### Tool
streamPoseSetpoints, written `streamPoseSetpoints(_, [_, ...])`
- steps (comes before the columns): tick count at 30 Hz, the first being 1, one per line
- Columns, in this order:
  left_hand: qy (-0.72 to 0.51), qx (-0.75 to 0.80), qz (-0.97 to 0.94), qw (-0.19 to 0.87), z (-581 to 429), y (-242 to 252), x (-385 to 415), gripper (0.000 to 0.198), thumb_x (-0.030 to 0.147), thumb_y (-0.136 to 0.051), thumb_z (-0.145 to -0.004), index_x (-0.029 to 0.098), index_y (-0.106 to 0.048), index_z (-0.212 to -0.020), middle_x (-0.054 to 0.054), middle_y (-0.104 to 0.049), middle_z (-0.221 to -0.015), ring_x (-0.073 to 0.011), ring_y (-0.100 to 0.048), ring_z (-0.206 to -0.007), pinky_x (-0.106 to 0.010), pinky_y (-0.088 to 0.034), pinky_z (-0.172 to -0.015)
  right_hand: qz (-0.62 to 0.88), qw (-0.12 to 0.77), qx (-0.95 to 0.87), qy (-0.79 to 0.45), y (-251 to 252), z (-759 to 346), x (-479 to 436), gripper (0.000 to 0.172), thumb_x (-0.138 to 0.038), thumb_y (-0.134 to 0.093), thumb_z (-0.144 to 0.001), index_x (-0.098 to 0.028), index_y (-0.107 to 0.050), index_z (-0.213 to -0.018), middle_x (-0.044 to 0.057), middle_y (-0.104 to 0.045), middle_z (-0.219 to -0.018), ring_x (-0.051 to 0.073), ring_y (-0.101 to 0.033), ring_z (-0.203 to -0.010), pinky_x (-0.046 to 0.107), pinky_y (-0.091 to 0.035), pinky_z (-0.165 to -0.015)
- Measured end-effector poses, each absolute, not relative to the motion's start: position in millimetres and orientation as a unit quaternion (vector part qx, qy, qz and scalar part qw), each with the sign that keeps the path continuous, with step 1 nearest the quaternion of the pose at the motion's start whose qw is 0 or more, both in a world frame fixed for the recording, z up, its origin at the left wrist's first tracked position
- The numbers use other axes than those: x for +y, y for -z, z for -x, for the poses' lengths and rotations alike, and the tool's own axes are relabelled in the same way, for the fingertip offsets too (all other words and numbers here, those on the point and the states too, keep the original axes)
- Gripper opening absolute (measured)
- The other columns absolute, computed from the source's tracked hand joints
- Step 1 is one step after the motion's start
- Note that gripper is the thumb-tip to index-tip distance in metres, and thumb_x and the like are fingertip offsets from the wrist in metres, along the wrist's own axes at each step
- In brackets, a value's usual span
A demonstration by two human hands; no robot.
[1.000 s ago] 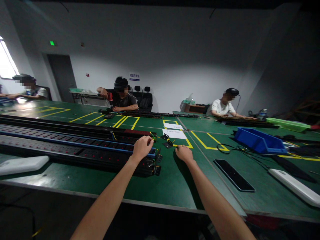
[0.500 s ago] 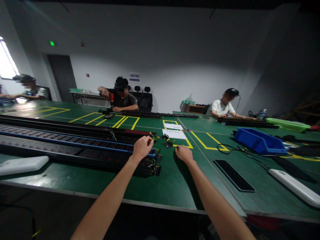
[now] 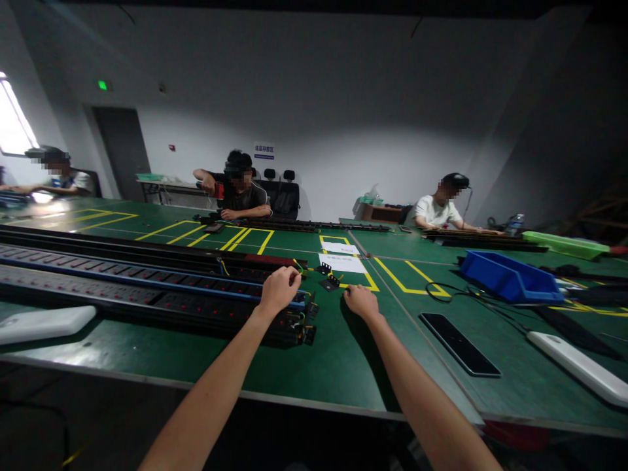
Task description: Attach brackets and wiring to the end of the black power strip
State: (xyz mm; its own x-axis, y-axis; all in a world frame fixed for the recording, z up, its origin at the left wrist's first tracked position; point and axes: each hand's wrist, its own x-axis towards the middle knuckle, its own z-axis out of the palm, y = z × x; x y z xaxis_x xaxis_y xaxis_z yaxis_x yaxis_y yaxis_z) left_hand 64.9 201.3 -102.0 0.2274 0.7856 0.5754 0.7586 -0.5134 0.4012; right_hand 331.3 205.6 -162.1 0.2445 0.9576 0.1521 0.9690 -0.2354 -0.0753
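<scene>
My left hand (image 3: 280, 288), its fingers curled, rests over the right ends of long black power strips (image 3: 171, 304) with rows of red-marked sockets. Whatever its fingers may hold is hidden. Green-yellow wires (image 3: 297, 264) poke out just past its fingertips. On the green table (image 3: 338, 366) lies my right hand (image 3: 362, 301), closed, knuckles up; its fingertips are tucked out of sight. Between the two hands, slightly farther off, sit small black brackets (image 3: 330, 280). Black end pieces (image 3: 310, 333) stick out from the nearest strip.
A phone (image 3: 460, 343), a white power bank (image 3: 579, 366) and a blue bin (image 3: 510, 278) with cables lie to the right. Another white device (image 3: 46, 324) is at left. Paper labels (image 3: 342, 262) lie ahead. Co-workers sit across the table, one holding a red power tool (image 3: 218, 190).
Both my hands keep the same place and pose. Across the table, the co-worker's hand with the power tool has shifted very slightly.
</scene>
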Motion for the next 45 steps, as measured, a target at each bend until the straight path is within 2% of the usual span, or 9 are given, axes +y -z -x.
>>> streamPoseSetpoints(13, [-0.372,0.496,-0.784,0.023,-64.8,101.2,200.3,0.018,0.031,-0.055,-0.094,0.022,-0.069,-0.089,-0.004,-0.07,-0.09,-0.0173,-0.066,-0.082,-0.026,-0.048,-0.073,0.785,0.074,-0.614,0.032,159.9,-331.2,205.0,0.044,-0.036,-0.037,-0.1,-0.017,-0.068,-0.125,0.019,-0.064,-0.125,0.031,-0.06,-0.119,0.041,-0.046,-0.096])
streamPoseSetpoints(32, [-0.377,0.49,-0.786,0.018,-64.5,101.2,200.4,0.019,0.031,-0.053,-0.094,0.022,-0.067,-0.086,-0.003,-0.069,-0.088,-0.0169,-0.064,-0.08,-0.026,-0.045,-0.07,0.782,0.081,-0.617,0.036,160.8,-331.6,205.2,0.043,-0.036,-0.037,-0.099,-0.017,-0.069,-0.121,0.018,-0.065,-0.123,0.031,-0.06,-0.117,0.041,-0.046,-0.096])
streamPoseSetpoints(45, [-0.379,0.492,-0.784,0.023,-64.5,102.8,201.7,0.02,0.032,-0.054,-0.094,0.023,-0.072,-0.092,-0.004,-0.071,-0.091,-0.0169,-0.065,-0.08,-0.026,-0.047,-0.071,0.781,0.085,-0.617,0.033,163.2,-333.3,207.3,0.043,-0.036,-0.037,-0.099,-0.017,-0.069,-0.122,0.018,-0.065,-0.123,0.032,-0.06,-0.118,0.042,-0.046,-0.095])
